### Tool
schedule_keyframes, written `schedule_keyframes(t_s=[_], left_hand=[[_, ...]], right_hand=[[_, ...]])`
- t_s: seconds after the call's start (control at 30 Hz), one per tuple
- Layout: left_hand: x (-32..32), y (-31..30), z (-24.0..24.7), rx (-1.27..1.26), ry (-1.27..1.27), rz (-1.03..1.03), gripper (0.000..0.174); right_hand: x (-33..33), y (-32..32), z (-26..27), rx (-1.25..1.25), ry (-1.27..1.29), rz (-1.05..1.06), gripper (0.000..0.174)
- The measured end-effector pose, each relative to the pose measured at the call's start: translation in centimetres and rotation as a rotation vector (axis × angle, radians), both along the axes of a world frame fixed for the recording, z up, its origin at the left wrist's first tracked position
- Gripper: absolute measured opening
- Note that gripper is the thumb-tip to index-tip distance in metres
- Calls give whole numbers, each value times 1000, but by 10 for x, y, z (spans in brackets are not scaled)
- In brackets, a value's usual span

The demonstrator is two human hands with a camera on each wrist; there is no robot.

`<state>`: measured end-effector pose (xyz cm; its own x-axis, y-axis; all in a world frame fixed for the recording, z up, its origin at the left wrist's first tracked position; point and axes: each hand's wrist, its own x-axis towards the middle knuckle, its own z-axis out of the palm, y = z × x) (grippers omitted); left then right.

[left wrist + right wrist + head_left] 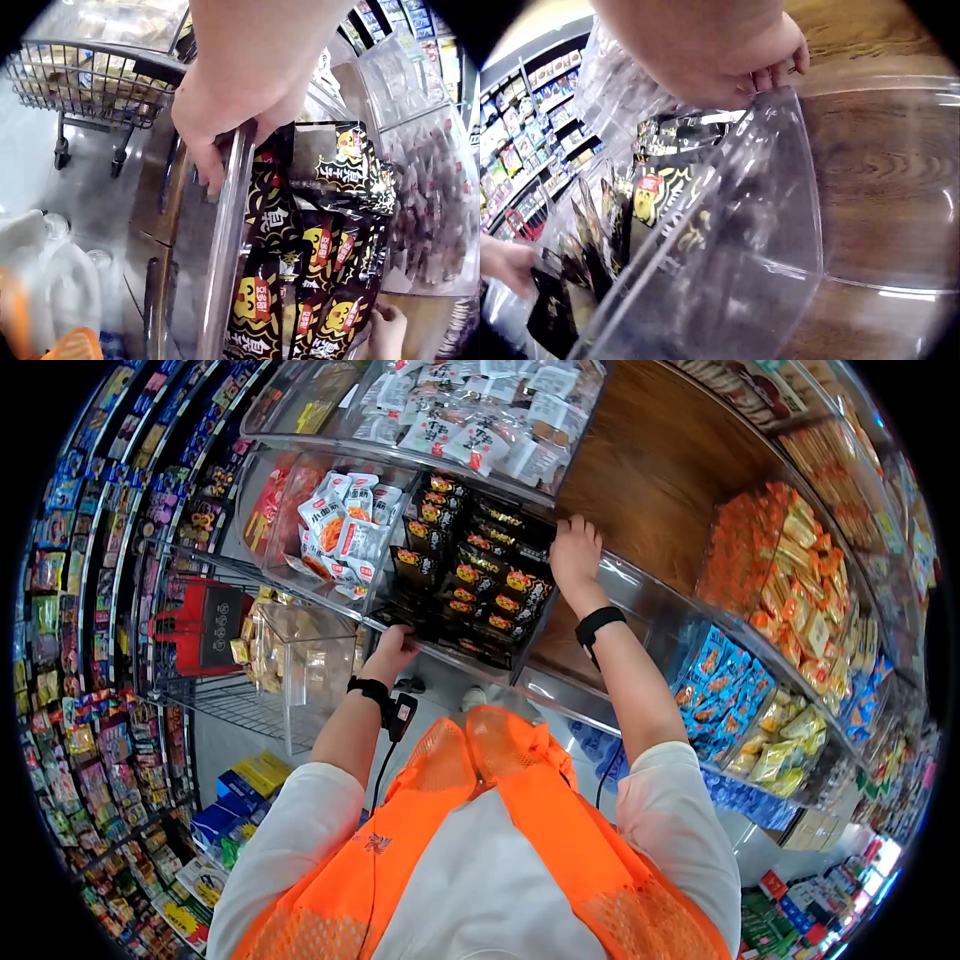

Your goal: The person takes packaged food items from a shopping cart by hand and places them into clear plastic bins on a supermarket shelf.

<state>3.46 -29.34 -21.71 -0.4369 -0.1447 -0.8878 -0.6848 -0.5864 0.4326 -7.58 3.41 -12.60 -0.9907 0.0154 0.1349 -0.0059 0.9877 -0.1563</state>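
A shopper-level view in a store aisle shows a person in an orange vest (545,800) and a white shirt (465,880), a black strap on each wrist, both hands on a clear bin (780,202) of black packets (480,582). The left hand (393,647) grips the bin's front rim, fingers hooked over the edge. The right hand (576,555) grips the top of its side wall near the back corner, fingertips bent over the plastic. The black packets stand in rows between the two hands, their yellow cartoon faces showing.

The bin sits between white packets (340,525) on the person's left and a wooden shelf (640,470) on the right. Silvery packets (480,410) fill a bin just behind. To the right of the hands, blue packets (720,675) lie beside yellow packets (785,735), with orange packets (800,575) beyond. At left, near the display, a wire cart (90,105) holds beige packets (265,640); farther off, racks (75,610) of colorful goods line the aisle.
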Motion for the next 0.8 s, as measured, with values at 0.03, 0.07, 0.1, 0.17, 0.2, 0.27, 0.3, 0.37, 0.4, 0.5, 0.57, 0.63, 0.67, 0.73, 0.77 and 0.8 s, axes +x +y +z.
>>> schedule_keyframes(t_s=[0.03,0.07,0.1,0.17,0.2,0.27,0.3,0.37,0.4,0.5,0.57,0.63,0.67,0.73,0.77,0.8], left_hand=[[3,0,1,35,14,-1,12],[2,-1,2,36,8,12,12],[1,-1,3,20,-23,-7,9],[3,3,6,10,-75,57,4],[6,1,9,9,-77,63,4],[15,0,16,-30,-76,-16,6],[20,-1,14,-48,-73,32,6],[33,-7,11,-39,-72,25,5],[37,-9,15,-32,-72,12,5],[43,-11,23,-44,-82,-22,4],[47,-19,16,-31,-75,-82,3],[41,-16,23,25,-64,-54,4],[40,-16,27,80,-61,-9,7],[37,-32,40,56,-54,-98,15],[29,-49,34,-124,-10,-131,16],[23,-64,29,-303,38,-163,17]], right_hand=[[-5,0,-4,53,119,24,17],[-8,1,-7,53,113,37,17],[-10,3,-5,59,122,49,16],[-15,5,-6,82,138,72,13],[-16,7,-6,80,136,77,13],[-16,10,-5,82,73,176,12],[-13,10,-4,83,74,178,12],[-2,8,-1,42,88,243,10],[1,6,0,43,92,245,10],[14,-3,-1,-5,60,205,8],[21,-5,-3,1,90,147,13],[30,-7,-1,-11,133,127,18],[36,-11,-1,-26,169,123,24],[57,-24,21,-89,249,71,30],[72,-32,29,-156,327,34,36],[88,-40,28,-150,321,17,36]])
